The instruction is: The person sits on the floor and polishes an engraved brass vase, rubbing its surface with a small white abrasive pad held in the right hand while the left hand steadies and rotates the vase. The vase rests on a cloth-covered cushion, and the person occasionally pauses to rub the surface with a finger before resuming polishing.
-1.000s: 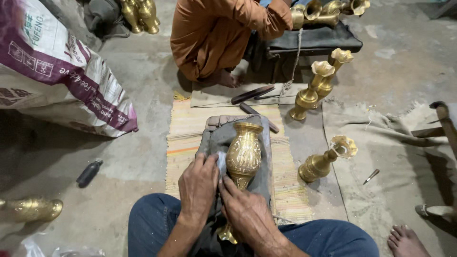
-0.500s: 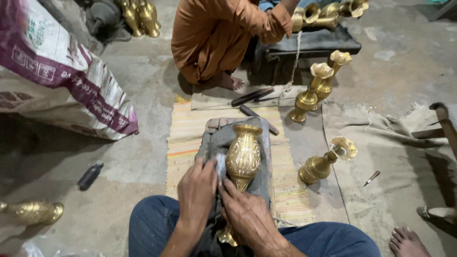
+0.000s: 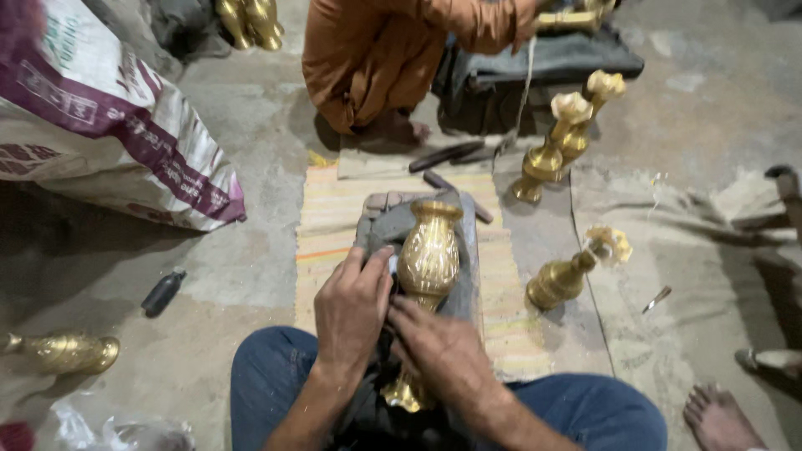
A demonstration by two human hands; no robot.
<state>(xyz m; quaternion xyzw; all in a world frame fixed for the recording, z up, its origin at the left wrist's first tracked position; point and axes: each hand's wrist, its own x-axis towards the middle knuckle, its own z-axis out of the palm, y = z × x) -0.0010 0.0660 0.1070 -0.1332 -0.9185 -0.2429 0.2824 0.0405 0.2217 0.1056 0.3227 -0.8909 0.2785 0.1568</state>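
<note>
A brass vase (image 3: 428, 259) lies lengthwise on a dark padded block (image 3: 386, 224) in front of my knees, its mouth pointing away and its foot toward my lap. My left hand (image 3: 352, 307) presses against the vase's left side, fingers curled on a small pale thing I cannot make out. My right hand (image 3: 439, 347) lies over the vase's lower body near the foot. Both hands touch the vase.
A striped mat (image 3: 330, 221) lies under the block. More brass vases: two upright (image 3: 558, 142), one tipped (image 3: 572, 274), one lying at far left (image 3: 63, 352). A person in orange (image 3: 380, 58) sits opposite. A large printed sack (image 3: 109, 134) fills the left. Dark tools (image 3: 451, 154) lie nearby.
The view has shifted slightly. My hands stay on the vase, with only small movement along its side.
</note>
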